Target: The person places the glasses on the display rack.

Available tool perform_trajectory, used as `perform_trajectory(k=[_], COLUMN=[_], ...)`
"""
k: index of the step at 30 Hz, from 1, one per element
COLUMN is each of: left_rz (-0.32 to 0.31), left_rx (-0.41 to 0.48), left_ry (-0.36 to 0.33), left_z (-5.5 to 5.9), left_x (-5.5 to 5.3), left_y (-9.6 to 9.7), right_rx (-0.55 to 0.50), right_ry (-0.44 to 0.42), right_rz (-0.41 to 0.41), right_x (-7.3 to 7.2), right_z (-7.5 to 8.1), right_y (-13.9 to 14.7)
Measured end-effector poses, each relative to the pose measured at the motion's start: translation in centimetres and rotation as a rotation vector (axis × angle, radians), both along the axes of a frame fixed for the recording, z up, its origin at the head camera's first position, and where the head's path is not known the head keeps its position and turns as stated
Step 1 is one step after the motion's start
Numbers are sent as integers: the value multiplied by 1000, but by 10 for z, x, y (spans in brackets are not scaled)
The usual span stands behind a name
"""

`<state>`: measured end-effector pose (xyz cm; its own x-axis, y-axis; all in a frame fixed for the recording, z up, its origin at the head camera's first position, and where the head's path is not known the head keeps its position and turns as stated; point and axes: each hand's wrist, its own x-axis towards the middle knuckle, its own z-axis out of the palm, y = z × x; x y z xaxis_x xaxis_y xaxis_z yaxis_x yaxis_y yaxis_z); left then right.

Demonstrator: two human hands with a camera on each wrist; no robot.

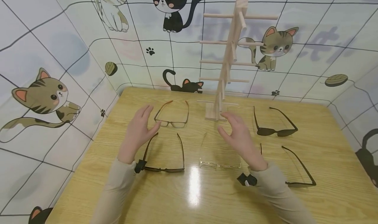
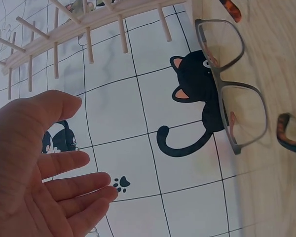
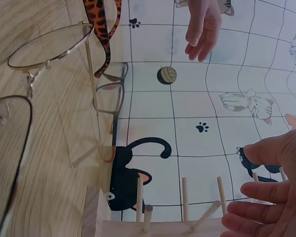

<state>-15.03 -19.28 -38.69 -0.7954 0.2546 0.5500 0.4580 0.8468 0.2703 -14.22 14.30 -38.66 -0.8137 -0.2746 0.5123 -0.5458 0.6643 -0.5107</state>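
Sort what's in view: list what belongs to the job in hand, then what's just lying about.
Likely the job's, around the left hand and right hand:
wooden rack
grey-framed glasses
dark-framed glasses
wire-rimmed glasses
sunglasses
part-hidden glasses

Just surroundings:
table
cat-print wall covering

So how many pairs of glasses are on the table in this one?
5 pairs: grey-framed glasses back left, dark-framed glasses front left, thin-rimmed glasses front centre, sunglasses back right, and a dark pair front right, partly hidden by the right sleeve, which could hide more.
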Motion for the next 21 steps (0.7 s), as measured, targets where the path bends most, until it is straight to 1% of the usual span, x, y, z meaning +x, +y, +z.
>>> perform_trajectory(k=[3, 8, 12, 21], left_rz=[9, 33, 48, 73], left_rx=[0, -14, -20, -22], left_ry=[-13, -61, -101, -149], left_z=[-4, -11, -15, -27], left_x=[4, 10, 16, 26], left_y=[-4, -11, -15, -24], right_rx=[13, 25, 25, 29], right_ry=[-21, 2, 0, -71], right_rz=[7, 42, 71, 106], right_x=[2, 4, 6, 11], right_z=[-1, -5, -8, -15], right_y=[-7, -17, -24, -39])
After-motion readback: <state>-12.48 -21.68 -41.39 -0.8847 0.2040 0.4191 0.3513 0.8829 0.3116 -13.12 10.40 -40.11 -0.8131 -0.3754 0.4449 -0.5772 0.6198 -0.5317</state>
